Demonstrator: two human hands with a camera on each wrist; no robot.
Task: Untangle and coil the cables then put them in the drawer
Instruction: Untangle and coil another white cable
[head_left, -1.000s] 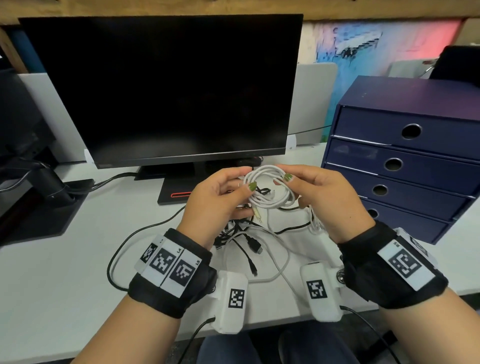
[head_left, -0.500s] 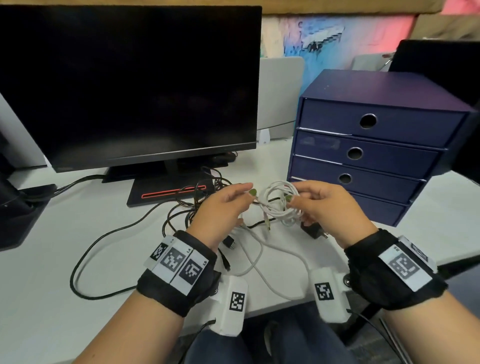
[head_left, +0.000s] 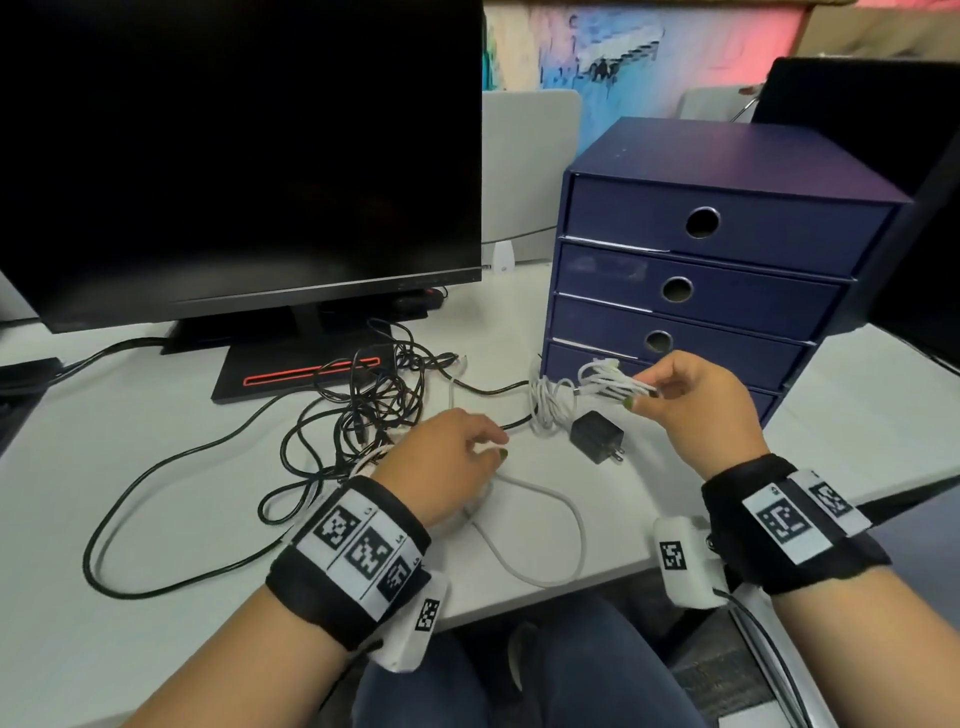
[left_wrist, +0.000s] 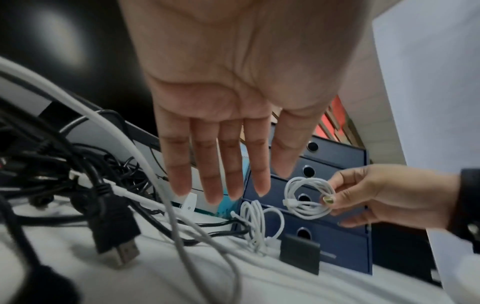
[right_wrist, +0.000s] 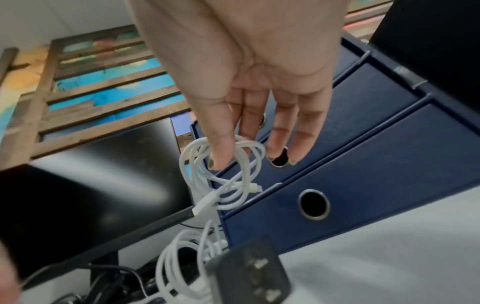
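- You'll find no readable words, brand names or numbers in any of the three views.
- The wrist bands (head_left: 358, 545) carry only black-and-white square code markers, which are patterns and not letters; tiny marks sit at the corners of the white labels, too small to read.
- The white camera blocks (head_left: 675, 558) under your wrists each show one more such code marker.
- The monitor base (head_left: 291, 371) bears a red outlined bar, with no lettering on it.
- The drawer fronts (head_left: 727, 223) show round holes only, no labels.
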